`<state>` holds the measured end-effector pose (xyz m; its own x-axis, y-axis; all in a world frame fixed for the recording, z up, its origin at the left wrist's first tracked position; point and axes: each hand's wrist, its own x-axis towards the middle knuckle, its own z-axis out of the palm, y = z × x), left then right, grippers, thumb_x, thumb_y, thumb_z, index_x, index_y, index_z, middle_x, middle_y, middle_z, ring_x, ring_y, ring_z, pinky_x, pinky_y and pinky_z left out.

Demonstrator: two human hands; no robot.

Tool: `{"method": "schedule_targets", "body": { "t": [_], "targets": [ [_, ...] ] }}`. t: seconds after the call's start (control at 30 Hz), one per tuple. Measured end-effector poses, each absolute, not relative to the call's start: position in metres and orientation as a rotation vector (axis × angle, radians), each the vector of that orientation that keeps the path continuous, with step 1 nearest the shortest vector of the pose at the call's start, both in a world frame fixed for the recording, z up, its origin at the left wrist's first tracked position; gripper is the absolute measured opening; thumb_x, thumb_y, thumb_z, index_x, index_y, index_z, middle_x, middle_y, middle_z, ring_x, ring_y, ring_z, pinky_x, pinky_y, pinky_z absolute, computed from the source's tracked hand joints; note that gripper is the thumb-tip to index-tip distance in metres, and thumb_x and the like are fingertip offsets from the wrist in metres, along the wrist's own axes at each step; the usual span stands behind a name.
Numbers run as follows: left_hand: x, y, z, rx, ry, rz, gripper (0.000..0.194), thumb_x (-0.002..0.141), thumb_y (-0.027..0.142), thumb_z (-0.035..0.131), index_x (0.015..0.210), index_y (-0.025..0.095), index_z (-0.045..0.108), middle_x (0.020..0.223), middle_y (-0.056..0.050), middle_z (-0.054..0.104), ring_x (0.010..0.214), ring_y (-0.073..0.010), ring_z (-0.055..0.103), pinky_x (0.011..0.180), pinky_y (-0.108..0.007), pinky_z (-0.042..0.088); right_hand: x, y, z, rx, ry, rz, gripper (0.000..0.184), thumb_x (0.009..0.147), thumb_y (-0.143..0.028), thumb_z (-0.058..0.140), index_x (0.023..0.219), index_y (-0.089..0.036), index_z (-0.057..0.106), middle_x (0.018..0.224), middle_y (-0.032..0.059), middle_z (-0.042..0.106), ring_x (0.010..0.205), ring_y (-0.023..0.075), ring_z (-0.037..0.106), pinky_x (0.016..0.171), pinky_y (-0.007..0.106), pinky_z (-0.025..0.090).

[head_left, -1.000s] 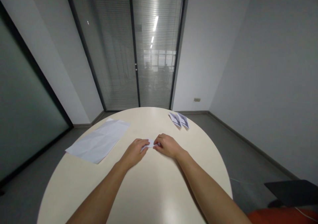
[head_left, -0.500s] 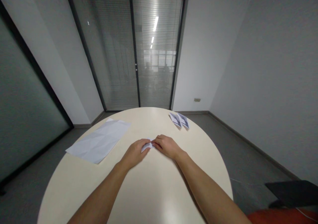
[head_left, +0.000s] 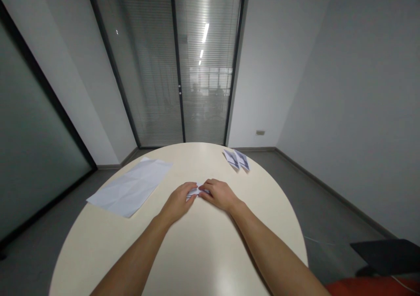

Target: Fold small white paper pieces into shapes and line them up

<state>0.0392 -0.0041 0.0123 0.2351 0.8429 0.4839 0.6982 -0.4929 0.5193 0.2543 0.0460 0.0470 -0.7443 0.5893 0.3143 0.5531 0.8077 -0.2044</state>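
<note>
A small folded piece of paper (head_left: 193,192) lies on the round cream table (head_left: 197,248), between my two hands and partly covered by them. My left hand (head_left: 180,199) grips its left side, thumb at the near edge and fingers at the far edge. On the other side my right hand (head_left: 219,194) has its fingers and thumb closed on the right part of the paper. The exact folds under my fingers are too small to make out.
A large creased white sheet (head_left: 131,186) lies flat at the table's left. Two folded paper pieces (head_left: 236,159) rest near the far right edge. Beyond the table stands a glass door with blinds (head_left: 157,77). A black object (head_left: 387,254) and something red (head_left: 364,286) show at lower right.
My right hand's fingers and thumb have shifted slightly left and spread a little along the folded paper, baring more of it. My left hand stays nearly in place.
</note>
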Motion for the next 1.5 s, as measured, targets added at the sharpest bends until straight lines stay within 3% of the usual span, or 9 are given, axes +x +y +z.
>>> {"method": "schedule_targets", "body": {
  "t": [0.13, 0.4, 0.6, 0.87, 1.03, 1.27, 1.5],
  "targets": [
    [0.038, -0.002, 0.011, 2.315, 1.574, 1.144, 0.030, 0.092, 0.020, 0.055, 0.121, 0.021, 0.060, 0.130, -0.009, 0.064, 0.122, -0.0232, 0.059, 0.109, -0.041, 0.047, 0.253, 0.046, 0.046, -0.920, -2.554, 0.214, 0.032, 0.104, -0.040, 0.048, 0.121, -0.023, 0.069, 0.108, 0.0068, 0.072, 0.098, 0.0189, 0.066, 0.085, 0.028, 0.047],
    [0.039, -0.003, 0.012, 2.068, 1.843, 1.229, 0.052, 0.092, 0.033, 0.060, 0.140, 0.020, 0.045, 0.136, -0.013, 0.060, 0.117, -0.0259, 0.063, 0.099, -0.041, 0.053, 0.251, 0.047, 0.043, -0.871, -2.421, 0.376, 0.031, 0.103, -0.034, 0.048, 0.122, -0.022, 0.069, 0.109, 0.0074, 0.073, 0.093, 0.0180, 0.068, 0.084, 0.027, 0.049],
    [0.038, 0.001, 0.009, 1.907, 1.907, 1.185, 0.069, 0.091, 0.030, 0.062, 0.151, 0.017, 0.032, 0.112, -0.010, 0.070, 0.102, -0.0232, 0.070, 0.089, -0.036, 0.055, 0.247, 0.047, 0.039, -0.888, -2.300, 0.463, 0.028, 0.101, -0.030, 0.051, 0.120, -0.021, 0.070, 0.108, 0.0068, 0.074, 0.089, 0.0174, 0.068, 0.083, 0.028, 0.051],
    [0.036, 0.000, 0.011, 2.032, 1.897, 1.218, 0.055, 0.093, 0.022, 0.055, 0.146, 0.022, 0.041, 0.116, -0.007, 0.070, 0.100, -0.0213, 0.069, 0.086, -0.034, 0.055, 0.247, 0.043, 0.042, -0.931, -2.254, 0.494, 0.031, 0.100, -0.028, 0.050, 0.125, -0.024, 0.067, 0.114, 0.0048, 0.075, 0.089, 0.0175, 0.069, 0.083, 0.029, 0.051],
    [0.035, -0.001, 0.016, 2.244, 1.816, 1.172, 0.026, 0.095, 0.017, 0.050, 0.116, 0.023, 0.064, 0.114, -0.005, 0.070, 0.107, -0.0217, 0.065, 0.094, -0.035, 0.052, 0.249, 0.045, 0.037, -1.029, -2.275, 0.427, 0.031, 0.099, -0.028, 0.050, 0.124, -0.027, 0.068, 0.115, 0.0030, 0.075, 0.093, 0.0185, 0.069, 0.083, 0.030, 0.051],
    [0.035, -0.004, 0.015, 2.337, 1.676, 1.078, 0.031, 0.090, 0.009, 0.053, 0.110, 0.025, 0.071, 0.113, -0.003, 0.071, 0.108, -0.0192, 0.064, 0.097, -0.033, 0.051, 0.253, 0.054, 0.029, -1.055, -2.263, 0.418, 0.032, 0.095, -0.017, 0.049, 0.116, -0.023, 0.072, 0.119, 0.0046, 0.073, 0.111, 0.0195, 0.066, 0.097, 0.030, 0.048],
    [0.041, -0.009, 0.020, 2.367, 1.634, 0.943, 0.031, 0.088, 0.009, 0.054, 0.106, 0.025, 0.074, 0.109, -0.002, 0.073, 0.106, -0.0196, 0.064, 0.096, -0.034, 0.050, 0.252, 0.055, 0.026, -0.980, -2.301, 0.372, 0.026, 0.097, -0.032, 0.056, 0.110, -0.020, 0.075, 0.121, 0.0091, 0.070, 0.112, 0.0220, 0.064, 0.101, 0.034, 0.046]
  ]
}}
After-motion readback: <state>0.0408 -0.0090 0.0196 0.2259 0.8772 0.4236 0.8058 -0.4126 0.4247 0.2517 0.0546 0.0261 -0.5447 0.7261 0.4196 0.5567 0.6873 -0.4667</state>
